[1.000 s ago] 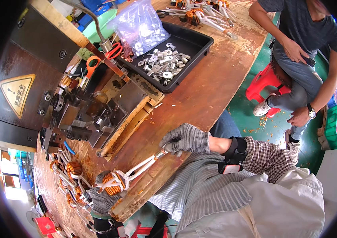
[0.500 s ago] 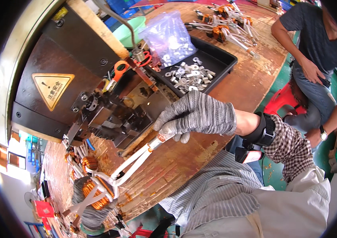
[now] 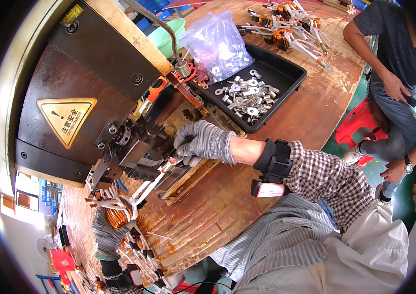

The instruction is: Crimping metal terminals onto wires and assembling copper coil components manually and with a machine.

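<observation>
My left hand (image 3: pixel 108 233), in a grey knit glove, is closed round a copper-wound coil (image 3: pixel 116 217) at the lower left. White sleeved leads (image 3: pixel 143 191) run from the coil up to the right. My right hand (image 3: pixel 204 142), gloved too, pinches the far end of these leads, where a metal terminal lug (image 3: pixel 170 162) partly shows. That end is close beside the dark metal jaws (image 3: pixel 142 158) of a press machine (image 3: pixel 88 68). My fingers partly hide the lug, and I cannot tell whether it touches the jaws.
A black tray (image 3: pixel 293 83) holds loose ring lugs (image 3: pixel 252 102) and a plastic bag (image 3: pixel 218 46) of lugs. Orange-handled scissors (image 3: pixel 156 89) lie by the machine. More coils (image 3: pixel 284 36) are at the back; others lie near my left hand. A seated person (image 3: pixel 394 59) is at the right.
My right hand has moved left and in toward the machine's jaws with the lead end. The coil in my left hand has shifted slightly up, tilting the leads more steeply.
</observation>
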### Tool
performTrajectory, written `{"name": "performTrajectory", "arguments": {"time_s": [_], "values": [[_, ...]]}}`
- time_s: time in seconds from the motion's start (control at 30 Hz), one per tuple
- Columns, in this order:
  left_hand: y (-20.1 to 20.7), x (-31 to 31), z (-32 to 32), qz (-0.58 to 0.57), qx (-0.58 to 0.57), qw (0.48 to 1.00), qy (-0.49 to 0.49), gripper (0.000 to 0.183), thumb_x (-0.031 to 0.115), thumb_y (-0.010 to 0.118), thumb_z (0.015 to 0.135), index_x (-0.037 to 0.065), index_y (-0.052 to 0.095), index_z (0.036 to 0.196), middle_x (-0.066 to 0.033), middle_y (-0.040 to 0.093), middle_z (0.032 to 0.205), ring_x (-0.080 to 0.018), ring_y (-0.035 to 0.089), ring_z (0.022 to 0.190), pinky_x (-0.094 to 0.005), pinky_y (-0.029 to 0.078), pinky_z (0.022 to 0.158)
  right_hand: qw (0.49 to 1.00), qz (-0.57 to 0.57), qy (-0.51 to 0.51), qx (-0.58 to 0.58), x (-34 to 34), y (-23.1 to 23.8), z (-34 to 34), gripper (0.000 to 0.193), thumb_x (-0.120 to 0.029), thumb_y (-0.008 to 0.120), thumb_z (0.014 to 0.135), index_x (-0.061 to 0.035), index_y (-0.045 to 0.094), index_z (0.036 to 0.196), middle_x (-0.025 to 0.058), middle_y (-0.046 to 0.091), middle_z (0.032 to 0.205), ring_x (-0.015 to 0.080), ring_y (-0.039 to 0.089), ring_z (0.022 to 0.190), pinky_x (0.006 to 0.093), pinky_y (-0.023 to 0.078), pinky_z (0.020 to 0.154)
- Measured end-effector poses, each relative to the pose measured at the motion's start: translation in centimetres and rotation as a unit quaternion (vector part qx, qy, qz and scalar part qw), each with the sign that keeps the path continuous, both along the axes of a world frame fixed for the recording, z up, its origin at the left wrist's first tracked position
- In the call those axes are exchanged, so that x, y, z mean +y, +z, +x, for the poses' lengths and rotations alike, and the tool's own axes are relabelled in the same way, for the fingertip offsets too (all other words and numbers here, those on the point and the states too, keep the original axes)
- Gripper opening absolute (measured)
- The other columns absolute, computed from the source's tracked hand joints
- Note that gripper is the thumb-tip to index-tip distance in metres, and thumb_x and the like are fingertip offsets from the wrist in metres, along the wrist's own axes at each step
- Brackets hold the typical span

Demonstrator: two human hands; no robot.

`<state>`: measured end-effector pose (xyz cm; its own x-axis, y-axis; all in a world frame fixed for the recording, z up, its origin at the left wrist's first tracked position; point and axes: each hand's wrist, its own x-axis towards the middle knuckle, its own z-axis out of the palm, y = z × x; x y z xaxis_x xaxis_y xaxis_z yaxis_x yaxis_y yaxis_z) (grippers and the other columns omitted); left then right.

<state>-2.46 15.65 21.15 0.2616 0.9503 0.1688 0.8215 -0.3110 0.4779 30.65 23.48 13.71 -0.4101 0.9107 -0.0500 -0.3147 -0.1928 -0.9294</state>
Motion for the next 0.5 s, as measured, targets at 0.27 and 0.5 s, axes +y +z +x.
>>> {"name": "performTrajectory", "arguments": {"time_s": [0.27, 0.5], "values": [[-0.8, 2.0, -1.9, -0.047, 0.018, 0.998, -0.022, 0.087, 0.012, 0.081, 0.052, -0.001, 0.037, 0.126, -0.01, 0.053, 0.113, -0.021, 0.05, 0.105, -0.0326, 0.038, 0.094, 0.996, 0.071, -0.008, -0.05, 0.9, -0.6, -0.6, 0.01, -0.003, 0.06, 0.078, 0.0017, 0.058, 0.088, 0.0074, 0.062, 0.076, 0.013, 0.061, 0.063, 0.0232, 0.053, 0.054], [-1.5, 2.2, -2.0, -0.057, -0.033, 0.998, -0.024, 0.086, 0.013, 0.081, 0.05, 0.0, 0.039, 0.124, -0.01, 0.053, 0.113, -0.0218, 0.05, 0.105, -0.0341, 0.038, 0.094, 0.996, 0.062, 0.015, -0.066, 0.8, -0.4, -0.1, 0.012, -0.004, 0.06, 0.078, 0.0003, 0.061, 0.089, 0.0067, 0.063, 0.078, 0.0116, 0.061, 0.063, 0.0223, 0.053, 0.055]]}}
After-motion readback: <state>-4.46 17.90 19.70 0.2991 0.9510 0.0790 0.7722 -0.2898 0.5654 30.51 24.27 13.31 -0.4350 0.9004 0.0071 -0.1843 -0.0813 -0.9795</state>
